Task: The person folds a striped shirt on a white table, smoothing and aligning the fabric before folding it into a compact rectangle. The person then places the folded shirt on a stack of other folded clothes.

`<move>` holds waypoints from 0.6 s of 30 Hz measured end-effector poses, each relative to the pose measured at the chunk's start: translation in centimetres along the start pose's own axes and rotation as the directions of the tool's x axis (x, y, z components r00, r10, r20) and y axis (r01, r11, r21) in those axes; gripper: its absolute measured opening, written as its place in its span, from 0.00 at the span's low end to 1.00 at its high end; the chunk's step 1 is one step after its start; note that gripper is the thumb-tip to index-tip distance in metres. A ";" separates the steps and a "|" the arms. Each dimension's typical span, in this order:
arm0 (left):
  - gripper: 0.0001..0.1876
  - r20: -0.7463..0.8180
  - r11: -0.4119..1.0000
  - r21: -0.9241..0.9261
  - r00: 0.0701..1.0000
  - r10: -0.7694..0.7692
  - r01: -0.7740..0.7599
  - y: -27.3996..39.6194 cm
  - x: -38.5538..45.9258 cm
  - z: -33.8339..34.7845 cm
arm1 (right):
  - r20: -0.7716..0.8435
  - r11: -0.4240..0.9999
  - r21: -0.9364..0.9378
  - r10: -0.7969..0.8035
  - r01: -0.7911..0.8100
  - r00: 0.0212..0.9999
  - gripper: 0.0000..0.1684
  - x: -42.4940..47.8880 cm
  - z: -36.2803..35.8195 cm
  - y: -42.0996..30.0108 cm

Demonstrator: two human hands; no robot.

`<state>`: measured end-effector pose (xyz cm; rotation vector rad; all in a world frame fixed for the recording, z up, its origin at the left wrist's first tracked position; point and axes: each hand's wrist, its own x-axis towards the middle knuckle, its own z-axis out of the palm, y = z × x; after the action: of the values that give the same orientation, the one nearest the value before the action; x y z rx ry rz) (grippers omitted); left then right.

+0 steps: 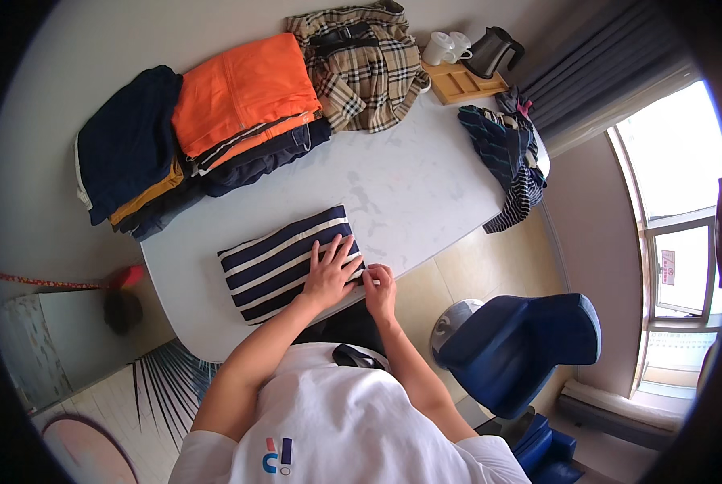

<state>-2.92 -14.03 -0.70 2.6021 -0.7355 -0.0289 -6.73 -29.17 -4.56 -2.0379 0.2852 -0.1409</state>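
A navy and white striped garment (276,266), folded into a flat rectangle, lies near the front edge of the white table. My left hand (332,269) rests palm down on its right part, fingers spread. My right hand (379,287) is at the garment's lower right corner, thumb and index finger pinched together there; whether they hold the fabric is hard to make out.
Stacked folded clothes, with a navy garment (131,139) and an orange garment (240,91) on top, line the far side beside a plaid garment (367,72). A wooden tray (464,85), mugs (438,48), a kettle (491,51) and crumpled striped clothes (500,151) are at right. A blue chair (512,345) stands nearby.
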 end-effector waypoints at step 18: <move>0.17 -0.029 0.982 -0.155 0.994 0.106 -0.109 -3.8 -4.6 -1.5 | 0.484 0.993 -0.006 -0.097 0.114 0.870 0.18 -0.4 0.8 -3.2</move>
<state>-4.81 -8.21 -1.34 2.4079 -0.8313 -0.0258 -6.54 -26.96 -2.08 -2.0466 -0.1409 0.3097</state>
